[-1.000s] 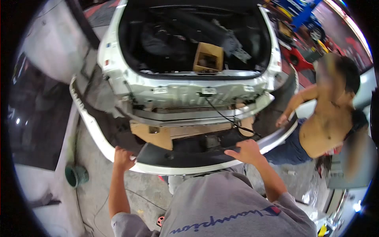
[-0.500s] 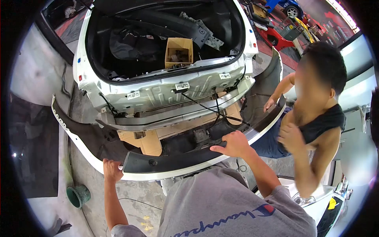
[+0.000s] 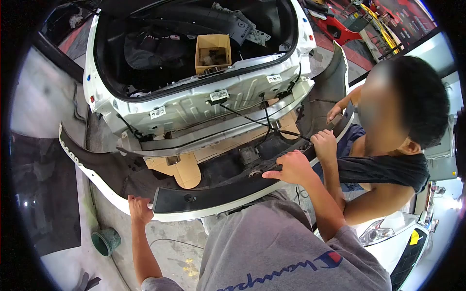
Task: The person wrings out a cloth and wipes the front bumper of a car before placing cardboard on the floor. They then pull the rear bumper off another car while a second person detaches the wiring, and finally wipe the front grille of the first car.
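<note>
A car's rear bumper [image 3: 194,215], white outside and dark inside, lies across the front of my body, apart from the car's rear end. My left hand [image 3: 140,209] is closed over its rim, at the left end of a black trim strip [image 3: 213,197]. Farther right, my right hand [image 3: 294,168] wraps over the same rim with its thumb along the inner side. Beside it, a co-worker's hand [image 3: 324,145] rests on the bumper. The co-worker's other hand [image 3: 335,112] is at the bumper's right part. Black wiring [image 3: 275,130] runs from the car into the bumper.
The white car's open trunk [image 3: 162,89] holds a cardboard box [image 3: 212,42] and a black bag. Flattened cardboard [image 3: 187,172] lies between bumper and car. A green bucket [image 3: 106,241] sits on the floor at left. Another white car's headlight [image 3: 377,234] is close behind at right.
The co-worker has leaned closer and lowered a raised hand onto the bumper beside my right hand. My hands keep their places on the rim. The view has shifted slightly.
</note>
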Action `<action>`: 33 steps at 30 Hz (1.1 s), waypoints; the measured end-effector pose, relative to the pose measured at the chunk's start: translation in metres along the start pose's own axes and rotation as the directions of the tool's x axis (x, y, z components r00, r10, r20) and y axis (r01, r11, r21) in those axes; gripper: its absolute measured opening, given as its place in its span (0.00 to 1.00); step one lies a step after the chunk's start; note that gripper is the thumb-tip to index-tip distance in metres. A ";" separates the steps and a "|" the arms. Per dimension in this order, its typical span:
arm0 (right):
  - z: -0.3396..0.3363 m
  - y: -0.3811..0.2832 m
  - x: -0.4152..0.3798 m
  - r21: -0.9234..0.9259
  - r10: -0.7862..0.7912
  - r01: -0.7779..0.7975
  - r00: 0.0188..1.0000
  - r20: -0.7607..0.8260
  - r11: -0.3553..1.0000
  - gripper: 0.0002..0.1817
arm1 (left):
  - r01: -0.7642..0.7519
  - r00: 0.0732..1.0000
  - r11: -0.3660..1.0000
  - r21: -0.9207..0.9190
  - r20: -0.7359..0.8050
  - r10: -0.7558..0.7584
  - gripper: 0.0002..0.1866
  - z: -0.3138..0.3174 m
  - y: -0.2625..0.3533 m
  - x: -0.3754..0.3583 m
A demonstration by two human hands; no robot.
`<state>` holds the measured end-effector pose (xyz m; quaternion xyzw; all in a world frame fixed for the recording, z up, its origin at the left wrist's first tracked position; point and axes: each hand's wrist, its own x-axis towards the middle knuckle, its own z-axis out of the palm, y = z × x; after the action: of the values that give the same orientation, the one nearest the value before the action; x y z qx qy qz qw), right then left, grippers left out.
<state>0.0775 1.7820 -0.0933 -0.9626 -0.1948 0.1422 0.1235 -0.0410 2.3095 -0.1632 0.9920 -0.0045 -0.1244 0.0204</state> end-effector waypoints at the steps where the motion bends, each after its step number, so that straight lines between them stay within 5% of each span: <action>1: -0.001 -0.001 0.000 -0.004 0.012 -0.012 1.000 0.019 1.000 0.43 | -0.001 1.000 1.000 0.008 0.005 0.001 0.10 0.000 -0.001 -0.001; 33: 0.006 -0.004 -0.006 0.020 -0.002 0.003 0.999 -0.044 1.000 0.41 | -0.012 1.000 1.000 0.011 -0.020 0.013 0.06 -0.008 -0.002 -0.009</action>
<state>0.0686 1.7837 -0.0965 -0.9640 -0.1917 0.1226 0.1376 -0.0477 2.3124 -0.1538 0.9932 -0.0112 -0.1144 0.0159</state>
